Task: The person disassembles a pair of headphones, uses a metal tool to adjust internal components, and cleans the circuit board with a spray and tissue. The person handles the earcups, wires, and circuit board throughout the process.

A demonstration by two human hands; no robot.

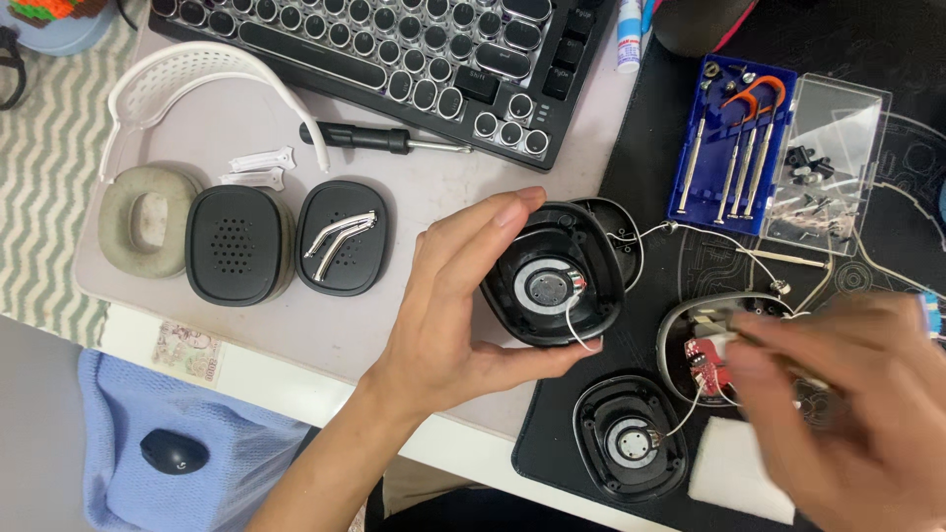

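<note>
My left hand point(443, 305) grips a black earcup shell point(552, 286) from its left side, tilted up so the round speaker driver inside faces me. Thin wires run from it toward an open earcup point(680, 340) with a small red circuit board point(702, 363), lying on the black mat point(650, 148). My right hand point(847, 394) is blurred, with its fingers pinched together just over that circuit board. Whether it holds a thin tool I cannot make out. A second earcup with a speaker driver point(629, 438) lies on the mat below.
A blue case of small screwdrivers point(729, 148) and its clear lid with screws point(823, 167) sit at the back right. A keyboard point(394, 49), black screwdriver point(374, 138), white headband point(187, 74), grey cushion point(148, 222) and two black covers point(236, 246) lie left. A white pad point(739, 473) is near the front edge.
</note>
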